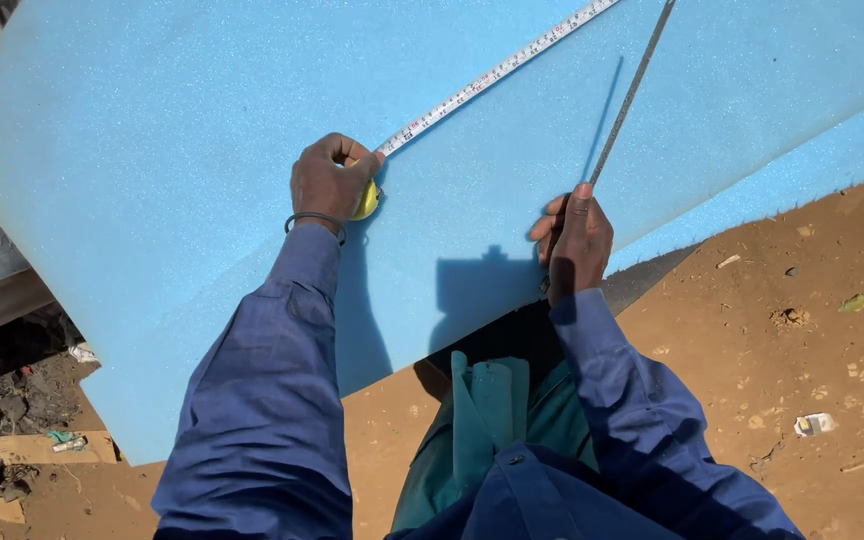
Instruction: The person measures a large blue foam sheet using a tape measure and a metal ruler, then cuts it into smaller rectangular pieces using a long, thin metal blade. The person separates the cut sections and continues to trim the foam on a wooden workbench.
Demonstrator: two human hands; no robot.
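— What can't you see well?

— Your left hand [330, 180] hides most of the yellow tape measure [367, 201]. Its white tape [492, 75] runs off the top edge toward one o'clock.

— And your hands?

— Your left hand is curled tight around the tape measure on the blue foam sheet [202, 150]. Your right hand [574, 240] lies at three o'clock from it, fingers closed on a thin metal blade [632, 95], thumb pointing up.

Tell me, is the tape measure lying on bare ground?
No, the tape measure stretches across the blue foam sheet, its case held by the left hand.
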